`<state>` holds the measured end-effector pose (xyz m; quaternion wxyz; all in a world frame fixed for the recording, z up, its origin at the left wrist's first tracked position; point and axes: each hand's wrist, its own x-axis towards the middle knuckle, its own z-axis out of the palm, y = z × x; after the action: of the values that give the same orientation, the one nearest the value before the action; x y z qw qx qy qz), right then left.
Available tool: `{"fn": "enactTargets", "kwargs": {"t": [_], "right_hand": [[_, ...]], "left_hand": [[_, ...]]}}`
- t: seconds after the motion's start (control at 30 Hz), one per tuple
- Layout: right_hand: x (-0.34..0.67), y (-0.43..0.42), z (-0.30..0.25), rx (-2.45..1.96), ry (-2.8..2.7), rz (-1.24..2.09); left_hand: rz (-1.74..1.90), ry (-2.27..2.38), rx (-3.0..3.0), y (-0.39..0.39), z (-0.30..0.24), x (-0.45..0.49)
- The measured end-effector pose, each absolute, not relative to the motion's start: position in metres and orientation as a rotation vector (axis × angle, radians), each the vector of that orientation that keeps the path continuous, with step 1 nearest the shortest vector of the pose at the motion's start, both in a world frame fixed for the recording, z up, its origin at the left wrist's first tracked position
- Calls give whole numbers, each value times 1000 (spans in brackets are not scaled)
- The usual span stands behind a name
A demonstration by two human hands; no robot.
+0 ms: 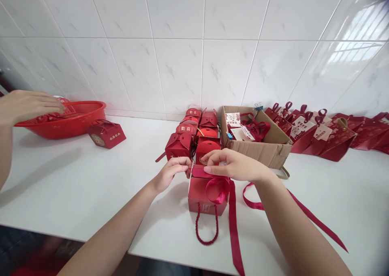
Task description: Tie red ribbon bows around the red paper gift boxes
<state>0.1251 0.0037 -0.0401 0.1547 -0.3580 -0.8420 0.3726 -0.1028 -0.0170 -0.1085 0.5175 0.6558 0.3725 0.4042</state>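
A small red gift box [202, 193] lies in front of me on the white table, its twisted rope handle [206, 242] hanging toward the near side. A dark red satin ribbon [233, 223] runs across the top, forms a loop and trails down over the table's front edge. At the box's upper left edge, my left hand [172, 172] is closed, with its fingertips pinched there and partly hidden. My right hand [234, 165] reaches over from the right, thumb and fingers closed on the ribbon along the top.
Beyond the box stand rows of red boxes [179, 146] and a cardboard box [258, 152] with cards and ribbons. Red bags [331, 142] line the wall. Another ribbon [316, 219] lies right. Leftward, another person's hand [33, 105] hovers over a red basket [69, 126] beside a red box [107, 134].
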Motion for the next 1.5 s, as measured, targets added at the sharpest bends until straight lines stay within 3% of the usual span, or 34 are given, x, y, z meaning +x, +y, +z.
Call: {"fn": "enactTargets", "kwargs": {"t": [0.4, 0.57, 0.83, 1.03, 1.33, 1.5], "right_hand": [[117, 2, -50, -977, -2328, 1176], [125, -4, -44, -950, -2438, 1098], [119, -17, -47, -1041, -2542, 771], [113, -12, -56, -1059, -2606, 705], [105, -17, -60, -1117, -2729, 401], [102, -19, -59, -1101, -2715, 365]], "left_hand": [[1037, 868, 1439, -16, -106, -106], [1242, 777, 1207, -11, -100, -118], [1842, 619, 970, -17, -8, -130], [1854, 558, 1283, -32, 41, -107], [1738, 854, 1378, -44, 36, -85], [1503, 1051, 1816, -53, 33, -100]]}}
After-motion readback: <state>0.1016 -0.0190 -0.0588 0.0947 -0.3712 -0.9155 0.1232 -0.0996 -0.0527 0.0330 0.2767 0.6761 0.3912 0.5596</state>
